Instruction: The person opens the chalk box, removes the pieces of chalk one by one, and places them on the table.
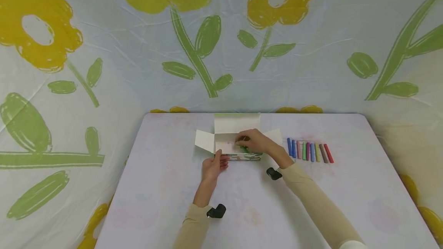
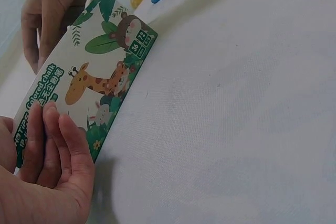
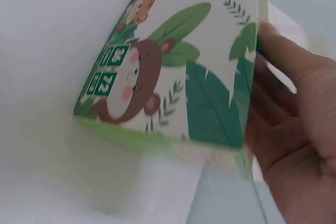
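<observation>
An open cardboard chalk box (image 1: 243, 157) sits on the table with its lid and side flaps spread; giraffe and monkey pictures cover its front (image 2: 86, 69). My left hand (image 1: 212, 167) grips the near wall by the left corner, thumb over the top edge and fingers against the printed front. Over the box opening, my right hand (image 1: 255, 140) reaches in with curled fingers. It pinches a green chalk stick (image 1: 244, 149) that shows below the fingertips. In the right wrist view the box wall (image 3: 173, 66) hides most of those fingertips.
Right of the box, several colored chalk sticks (image 1: 312, 152) lie side by side in a row. The raised lid (image 1: 237, 123) stands at the back, and a white flap (image 1: 205, 140) sticks out to the left. A flower-printed cloth (image 1: 311, 68) hangs behind the table.
</observation>
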{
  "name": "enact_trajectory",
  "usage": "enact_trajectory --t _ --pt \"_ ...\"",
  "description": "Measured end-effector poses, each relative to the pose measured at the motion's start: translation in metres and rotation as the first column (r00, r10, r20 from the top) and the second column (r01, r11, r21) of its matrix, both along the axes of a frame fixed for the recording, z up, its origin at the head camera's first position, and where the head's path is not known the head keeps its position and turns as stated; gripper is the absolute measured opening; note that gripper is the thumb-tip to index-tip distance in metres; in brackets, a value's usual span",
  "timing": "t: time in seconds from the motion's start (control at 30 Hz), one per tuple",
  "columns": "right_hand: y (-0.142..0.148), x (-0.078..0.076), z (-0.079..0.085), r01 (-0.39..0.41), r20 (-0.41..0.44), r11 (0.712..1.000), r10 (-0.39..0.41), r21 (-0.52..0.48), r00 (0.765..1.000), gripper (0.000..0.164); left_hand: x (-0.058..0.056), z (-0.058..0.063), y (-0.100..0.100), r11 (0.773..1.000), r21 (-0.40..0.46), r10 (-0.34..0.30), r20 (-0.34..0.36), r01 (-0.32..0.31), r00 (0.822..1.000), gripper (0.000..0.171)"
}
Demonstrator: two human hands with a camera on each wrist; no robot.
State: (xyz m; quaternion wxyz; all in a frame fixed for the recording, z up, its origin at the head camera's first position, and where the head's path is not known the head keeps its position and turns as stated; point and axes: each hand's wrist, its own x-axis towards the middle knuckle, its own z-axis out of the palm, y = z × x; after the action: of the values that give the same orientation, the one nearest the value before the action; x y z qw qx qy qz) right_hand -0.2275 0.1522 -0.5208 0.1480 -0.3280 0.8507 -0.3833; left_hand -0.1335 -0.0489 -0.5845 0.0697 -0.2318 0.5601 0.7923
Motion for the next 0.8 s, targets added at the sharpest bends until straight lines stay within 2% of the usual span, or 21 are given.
enact_trajectory --t 0.17,0.37,0.8 --pt "0.011 0.006 0.007 0.114 -0.018 0.989 -0.116 -0.098 0.993 0.018 0.001 0.000 0.000 1.000 -0.009 0.003 -0.007 -0.003 1.000 0.041" --pt "0.031 0.009 0.018 0.187 -0.040 0.964 -0.198 -0.190 0.979 0.021 0.002 0.001 0.001 1.000 -0.013 -0.001 -0.015 0.001 1.000 0.043" --pt "0.090 0.014 0.039 0.301 0.012 0.926 -0.307 -0.226 0.952 0.024 0.001 -0.003 0.000 1.000 0.007 -0.009 -0.022 0.009 1.000 0.043"
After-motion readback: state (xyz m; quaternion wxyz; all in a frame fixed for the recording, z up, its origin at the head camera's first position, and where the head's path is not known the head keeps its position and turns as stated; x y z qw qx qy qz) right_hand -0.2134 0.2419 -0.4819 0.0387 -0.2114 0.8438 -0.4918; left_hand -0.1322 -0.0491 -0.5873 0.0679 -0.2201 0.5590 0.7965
